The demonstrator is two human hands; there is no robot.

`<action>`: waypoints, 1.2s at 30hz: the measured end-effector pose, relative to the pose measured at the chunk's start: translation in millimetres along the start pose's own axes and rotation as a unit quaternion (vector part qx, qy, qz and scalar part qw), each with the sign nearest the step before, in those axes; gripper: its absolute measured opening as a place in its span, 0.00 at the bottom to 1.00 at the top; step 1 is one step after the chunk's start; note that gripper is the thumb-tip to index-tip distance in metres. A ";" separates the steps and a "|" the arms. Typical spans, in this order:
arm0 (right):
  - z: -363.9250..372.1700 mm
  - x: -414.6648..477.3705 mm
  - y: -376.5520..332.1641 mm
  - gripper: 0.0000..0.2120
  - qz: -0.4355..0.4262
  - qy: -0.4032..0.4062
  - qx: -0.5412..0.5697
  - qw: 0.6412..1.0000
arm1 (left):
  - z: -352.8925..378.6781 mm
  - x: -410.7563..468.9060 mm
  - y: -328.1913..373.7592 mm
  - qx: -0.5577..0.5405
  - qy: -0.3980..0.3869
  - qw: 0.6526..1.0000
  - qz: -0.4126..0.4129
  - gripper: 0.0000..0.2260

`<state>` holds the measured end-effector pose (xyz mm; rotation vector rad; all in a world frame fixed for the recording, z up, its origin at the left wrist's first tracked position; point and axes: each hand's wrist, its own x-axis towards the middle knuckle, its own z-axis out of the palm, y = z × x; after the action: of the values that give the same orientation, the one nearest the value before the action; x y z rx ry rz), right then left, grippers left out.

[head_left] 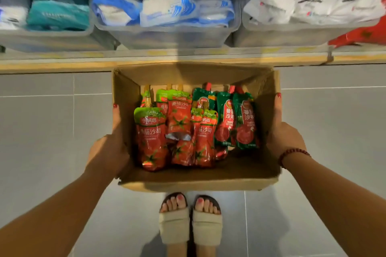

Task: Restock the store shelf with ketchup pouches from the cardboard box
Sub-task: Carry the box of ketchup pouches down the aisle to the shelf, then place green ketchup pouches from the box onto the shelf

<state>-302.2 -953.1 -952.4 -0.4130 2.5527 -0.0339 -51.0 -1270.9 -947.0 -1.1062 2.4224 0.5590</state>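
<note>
An open cardboard box [188, 181] is held in the air in front of me, above the floor. My left hand [108, 148] grips its left wall and my right hand [286, 137] grips its right wall, thumbs along the top edges. Inside lie several ketchup pouches: red ones with light green tops [151, 137] on the left and middle, and darker green ones [245, 121] on the right. The near part of the box bottom is bare.
A store shelf edge [188, 58] runs across just beyond the box. On it stand clear bins [167, 35] holding blue and white bags, white salt bags [313, 6] at right, a red pack [359, 35] at far right. Grey tiled floor [52, 121] and my sandalled feet [190, 219] lie below.
</note>
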 end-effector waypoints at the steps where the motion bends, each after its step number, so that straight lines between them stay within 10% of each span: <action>1: -3.8 -1.3 -0.3 0.58 0.001 -0.018 -0.003 1.000 | -2.7 -2.0 0.7 0.018 -0.007 1.000 0.007 0.49; 6: -40.2 -12.1 -4.3 0.53 0.032 -0.075 0.015 0.997 | -37.3 -11.8 18.9 0.031 -0.005 0.999 -0.014 0.39; 17: -122.9 -60.1 -10.1 0.41 0.020 -0.082 0.114 0.990 | -141.7 -18.0 139.8 0.068 -0.034 0.975 0.209 0.26; 36: 4.1 20.5 5.0 0.55 -0.073 0.126 0.125 0.981 | 95.0 64.9 226.9 -0.066 -0.180 0.952 0.240 0.50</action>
<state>-317.9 -954.2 -967.0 -0.5250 2.7118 -0.4845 -246.5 -1124.5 -1018.4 -0.3927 2.3398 0.9917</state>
